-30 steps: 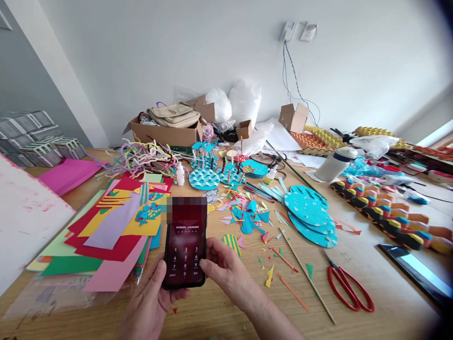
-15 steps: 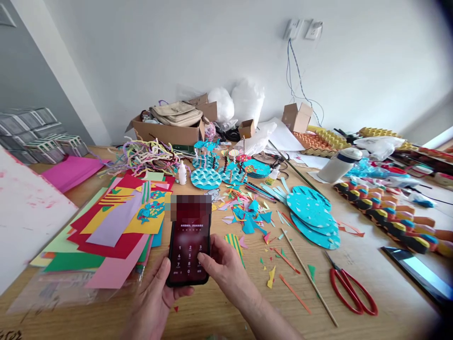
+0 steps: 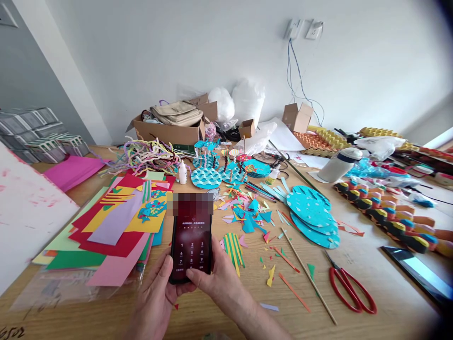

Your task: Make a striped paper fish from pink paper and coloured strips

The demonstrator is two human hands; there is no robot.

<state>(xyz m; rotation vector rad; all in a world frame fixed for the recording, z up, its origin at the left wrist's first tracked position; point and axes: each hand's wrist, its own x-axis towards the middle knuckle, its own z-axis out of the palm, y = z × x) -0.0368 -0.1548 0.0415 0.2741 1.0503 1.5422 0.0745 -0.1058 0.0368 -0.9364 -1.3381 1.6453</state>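
Note:
A black phone (image 3: 192,245) is upright between my hands, its dark red screen lit with a number keypad and its top part blurred out. My left hand (image 3: 157,288) is wrapped round its lower left side. From the right, my right hand (image 3: 219,271) grips the other edge, the thumb on the screen near the bottom of the keypad. Left of the phone lies a pile of coloured paper (image 3: 116,236) with blue paper fish on it. A green and yellow striped paper piece (image 3: 233,252) lies just beyond my right hand.
Red-handled scissors (image 3: 350,288), a thin wooden stick (image 3: 307,274) and blue paper discs (image 3: 313,219) lie to the right. Paper scraps (image 3: 247,217) cover the middle. Farther back stand a white bottle (image 3: 339,165), a cardboard box (image 3: 166,132) and pipe cleaners (image 3: 148,156).
My right thumb has moved down and left over the keypad. Part of the passcode dots are now filled. More of the striped paper and a pale purple strip show.

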